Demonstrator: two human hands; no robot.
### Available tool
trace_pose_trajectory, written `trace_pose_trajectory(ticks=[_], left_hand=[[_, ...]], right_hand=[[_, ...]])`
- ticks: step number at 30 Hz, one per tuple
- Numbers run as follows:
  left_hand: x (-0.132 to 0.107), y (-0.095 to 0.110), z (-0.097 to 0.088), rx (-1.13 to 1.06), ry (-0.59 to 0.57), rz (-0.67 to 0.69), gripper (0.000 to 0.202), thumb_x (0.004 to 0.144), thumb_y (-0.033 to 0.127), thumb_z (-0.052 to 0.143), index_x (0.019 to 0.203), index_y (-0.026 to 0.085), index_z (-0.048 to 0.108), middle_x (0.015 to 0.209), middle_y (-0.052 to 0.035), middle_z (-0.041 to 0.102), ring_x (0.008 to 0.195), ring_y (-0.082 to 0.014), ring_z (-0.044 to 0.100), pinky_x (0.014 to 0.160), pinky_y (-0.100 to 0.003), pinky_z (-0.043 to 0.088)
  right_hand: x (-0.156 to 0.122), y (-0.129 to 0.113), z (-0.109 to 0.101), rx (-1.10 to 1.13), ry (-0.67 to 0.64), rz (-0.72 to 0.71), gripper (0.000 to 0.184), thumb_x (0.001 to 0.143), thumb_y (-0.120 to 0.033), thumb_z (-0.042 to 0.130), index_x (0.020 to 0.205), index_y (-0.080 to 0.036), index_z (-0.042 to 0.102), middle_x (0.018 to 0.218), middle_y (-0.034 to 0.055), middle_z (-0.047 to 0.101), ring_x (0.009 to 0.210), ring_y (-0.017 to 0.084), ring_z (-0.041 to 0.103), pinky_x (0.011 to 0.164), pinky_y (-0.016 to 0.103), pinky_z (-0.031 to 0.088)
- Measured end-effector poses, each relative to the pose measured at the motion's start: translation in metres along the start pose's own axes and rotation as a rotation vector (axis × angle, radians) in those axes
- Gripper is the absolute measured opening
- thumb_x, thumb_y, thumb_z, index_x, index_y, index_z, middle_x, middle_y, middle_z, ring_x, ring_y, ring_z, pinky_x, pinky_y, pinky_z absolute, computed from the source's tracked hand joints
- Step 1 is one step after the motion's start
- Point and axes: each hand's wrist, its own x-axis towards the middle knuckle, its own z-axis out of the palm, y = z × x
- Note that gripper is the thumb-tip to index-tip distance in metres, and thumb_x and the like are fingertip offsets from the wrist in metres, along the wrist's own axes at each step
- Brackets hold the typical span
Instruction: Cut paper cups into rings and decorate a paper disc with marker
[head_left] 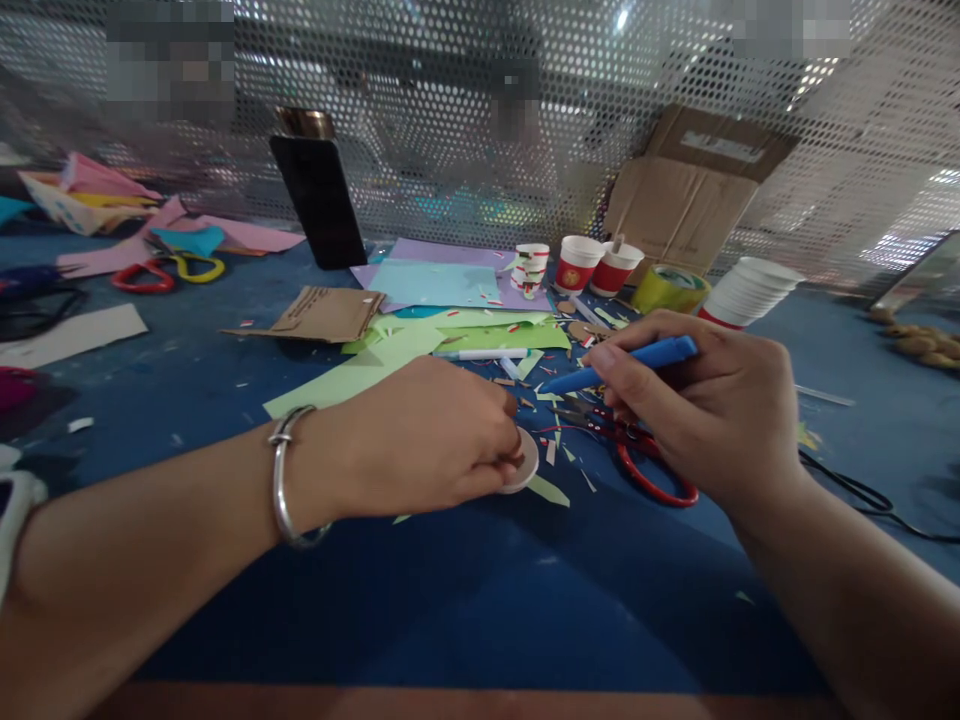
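My right hand (697, 410) is closed around a blue marker pen (574, 381) whose tip points left and down. Close by, my left hand (442, 430) has its fingers curled down onto a small round whitish piece (529, 462), like the bottom of a paper cup; the fingers hide much of it. Below my right hand lie red-handled scissors (667, 492), partly covered by it. A strip of light green paper (550, 491) rests beside the round piece. Behind my left hand is a white marker pen (487, 354).
Paper scraps litter the blue table (480, 600). Farther back are coloured sheets (435, 280), red-and-white paper cups (577, 266), yellow tape (670, 290), stacked cups (750, 290), a cardboard box (679, 205) and a leaning phone (319, 200). At left lie cardboard (326, 313) and more scissors (142, 277).
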Motion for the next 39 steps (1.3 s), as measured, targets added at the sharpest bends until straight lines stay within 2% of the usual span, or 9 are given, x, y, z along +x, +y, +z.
trace_pose_trajectory(ticks=[3,7,10,13,19,26,29,33,39], left_hand=[[0.002,0.002,0.003,-0.004,0.064,-0.039,0.031,0.093,0.031,0.053,0.07,0.019,0.071,0.077,-0.0026,0.068,0.067,-0.0155,0.059,0.059,-0.029,0.034],[0.003,0.001,0.001,-0.3,0.166,-0.177,0.018,0.088,0.027,0.057,0.082,0.021,0.073,0.079,0.0023,0.069,0.068,-0.0113,0.059,0.061,-0.024,0.038],[0.002,-0.002,-0.001,-0.465,0.067,-0.32,0.021,0.087,0.035,0.059,0.084,0.022,0.074,0.068,0.0045,0.066,0.058,-0.01,0.054,0.052,-0.022,0.034],[0.001,-0.004,0.001,-0.439,0.035,-0.379,0.022,0.085,0.039,0.059,0.082,0.022,0.073,0.068,0.0031,0.067,0.057,-0.0117,0.054,0.051,-0.024,0.031],[0.0,-0.002,0.005,-0.294,0.051,-0.395,0.019,0.083,0.038,0.059,0.078,0.022,0.069,0.073,0.0008,0.068,0.062,-0.015,0.056,0.052,-0.026,0.03],[-0.01,0.0,-0.004,-0.163,0.084,-0.394,0.019,0.085,0.04,0.059,0.093,0.025,0.068,0.077,0.0002,0.069,0.061,-0.0163,0.057,0.051,-0.027,0.027],[-0.016,0.004,-0.008,-0.118,0.021,-0.371,0.02,0.089,0.031,0.051,0.086,0.025,0.07,0.075,-0.0015,0.07,0.062,-0.0171,0.06,0.053,-0.027,0.032],[-0.022,0.012,-0.008,-0.106,-0.067,-0.348,0.029,0.092,0.032,0.048,0.077,0.023,0.071,0.071,-0.0041,0.07,0.061,-0.0185,0.061,0.056,-0.029,0.039],[-0.024,0.016,-0.004,-0.129,0.035,-0.317,0.028,0.091,0.032,0.052,0.075,0.024,0.074,0.064,-0.0035,0.068,0.054,-0.0172,0.06,0.056,-0.029,0.043]], right_hand=[[-0.001,0.001,0.0,-0.015,0.015,-0.018,0.018,0.088,-0.037,0.069,0.078,-0.023,0.07,0.059,-0.0014,0.064,0.049,0.012,0.056,0.048,0.028,0.042],[0.0,0.001,-0.001,-0.035,0.033,-0.04,0.017,0.089,-0.037,0.069,0.076,-0.024,0.068,0.059,-0.0015,0.063,0.05,0.013,0.055,0.049,0.029,0.043],[0.0,0.0,-0.001,-0.035,0.026,-0.033,0.019,0.089,-0.037,0.069,0.074,-0.025,0.066,0.059,-0.0011,0.063,0.05,0.014,0.056,0.049,0.03,0.042],[0.0,-0.002,-0.001,-0.037,0.028,-0.032,0.019,0.089,-0.037,0.068,0.074,-0.026,0.065,0.06,-0.001,0.063,0.05,0.014,0.056,0.047,0.03,0.041],[0.0,-0.002,-0.001,-0.043,0.034,-0.047,0.018,0.088,-0.038,0.069,0.075,-0.024,0.066,0.06,-0.0008,0.064,0.051,0.014,0.057,0.049,0.03,0.043],[0.0,-0.002,0.0,-0.044,0.05,-0.055,0.02,0.088,-0.038,0.069,0.073,-0.025,0.067,0.06,-0.0005,0.064,0.051,0.015,0.057,0.05,0.031,0.041],[-0.001,-0.001,0.001,-0.033,0.054,-0.058,0.018,0.087,-0.038,0.07,0.073,-0.026,0.067,0.06,-0.001,0.064,0.051,0.015,0.057,0.05,0.031,0.041],[-0.001,-0.001,0.0,-0.038,0.026,-0.055,0.016,0.087,-0.039,0.071,0.076,-0.027,0.068,0.061,-0.001,0.066,0.053,0.015,0.058,0.052,0.031,0.043],[-0.001,-0.001,0.001,-0.048,-0.027,-0.041,0.016,0.088,-0.037,0.069,0.077,-0.025,0.069,0.058,-0.0013,0.064,0.048,0.014,0.055,0.048,0.03,0.041]])
